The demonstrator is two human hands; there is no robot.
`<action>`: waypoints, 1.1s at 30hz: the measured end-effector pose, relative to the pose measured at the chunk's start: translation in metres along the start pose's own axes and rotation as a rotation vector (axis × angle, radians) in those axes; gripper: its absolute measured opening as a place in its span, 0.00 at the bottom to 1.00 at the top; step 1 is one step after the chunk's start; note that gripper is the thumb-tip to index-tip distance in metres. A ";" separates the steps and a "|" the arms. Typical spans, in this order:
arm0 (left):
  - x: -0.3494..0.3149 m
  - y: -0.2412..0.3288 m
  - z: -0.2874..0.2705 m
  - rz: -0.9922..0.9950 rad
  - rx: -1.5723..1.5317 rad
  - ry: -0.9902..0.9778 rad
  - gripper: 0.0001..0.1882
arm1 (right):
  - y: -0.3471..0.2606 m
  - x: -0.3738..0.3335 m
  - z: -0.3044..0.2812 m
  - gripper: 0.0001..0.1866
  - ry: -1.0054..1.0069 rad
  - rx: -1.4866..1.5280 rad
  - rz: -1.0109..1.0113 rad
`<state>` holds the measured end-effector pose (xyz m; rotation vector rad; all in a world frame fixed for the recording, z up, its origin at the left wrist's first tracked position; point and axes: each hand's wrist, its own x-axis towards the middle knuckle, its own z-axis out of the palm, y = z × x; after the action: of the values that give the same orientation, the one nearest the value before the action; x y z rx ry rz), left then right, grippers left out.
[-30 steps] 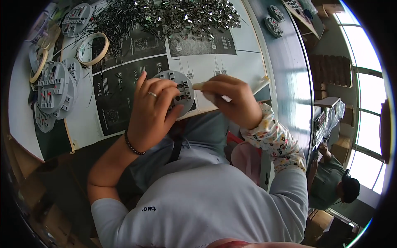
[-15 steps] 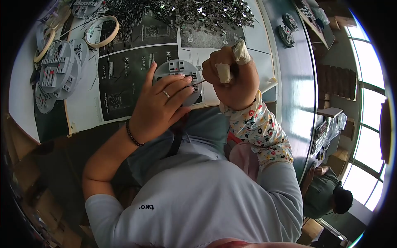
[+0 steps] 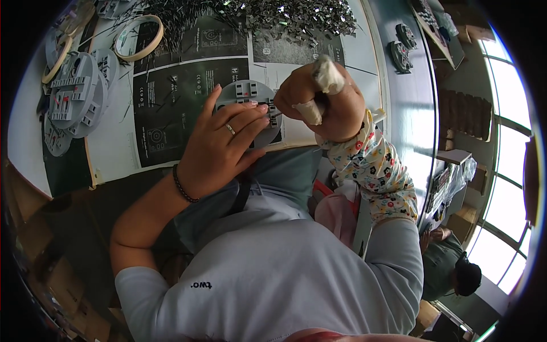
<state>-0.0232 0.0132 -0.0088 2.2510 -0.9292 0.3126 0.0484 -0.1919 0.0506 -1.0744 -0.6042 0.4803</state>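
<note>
A round grey plastic plate (image 3: 265,135) with raised clips and slots lies on the printed dark sheets in front of me. My left hand (image 3: 225,134) holds it from the near left, fingertips pressed on its middle beside small dark parts, the index finger raised and the thumb at its near edge. At the plate's right side my right hand (image 3: 327,105), with wrappings on its thumb and a finger, is closed in a fist around a thin metal tool (image 3: 278,115). The tool's shaft points at the clips; its handle is hidden in the fist.
Stacked grey round plates (image 3: 77,97) stand at the left, near a tape ring (image 3: 139,39). A heap of small shiny dark strips (image 3: 296,20) covers the far side. More assembled parts (image 3: 402,56) lie on the right-hand table, where another person (image 3: 453,268) sits.
My right fist has shifted slightly right and turned, and less of the tool's shaft shows. My left hand stays on the plate. The whole view has moved slightly.
</note>
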 end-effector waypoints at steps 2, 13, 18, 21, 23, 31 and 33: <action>0.000 0.000 0.001 0.006 0.000 0.007 0.29 | 0.002 -0.001 -0.002 0.26 0.003 -0.058 0.023; -0.001 -0.002 0.003 0.038 -0.003 0.036 0.26 | 0.004 -0.013 0.014 0.28 0.082 -0.042 -0.085; 0.000 0.001 0.003 0.014 0.005 0.034 0.25 | -0.006 -0.030 0.007 0.28 -0.017 -0.096 -0.081; -0.001 0.000 0.001 0.007 0.008 0.018 0.25 | 0.004 -0.030 -0.002 0.27 -0.127 -0.198 -0.091; -0.002 -0.001 0.003 0.006 0.004 0.029 0.25 | 0.013 -0.027 -0.002 0.27 -0.139 -0.165 -0.157; -0.006 0.001 -0.004 0.023 0.017 0.113 0.25 | -0.020 -0.021 0.007 0.17 0.062 -0.276 -0.169; 0.000 0.007 -0.013 0.042 0.010 0.332 0.26 | -0.044 -0.034 0.005 0.18 0.287 -0.255 -0.132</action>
<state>-0.0280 0.0183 0.0039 2.1041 -0.7989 0.6877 0.0229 -0.2274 0.0854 -1.3086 -0.4855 0.1308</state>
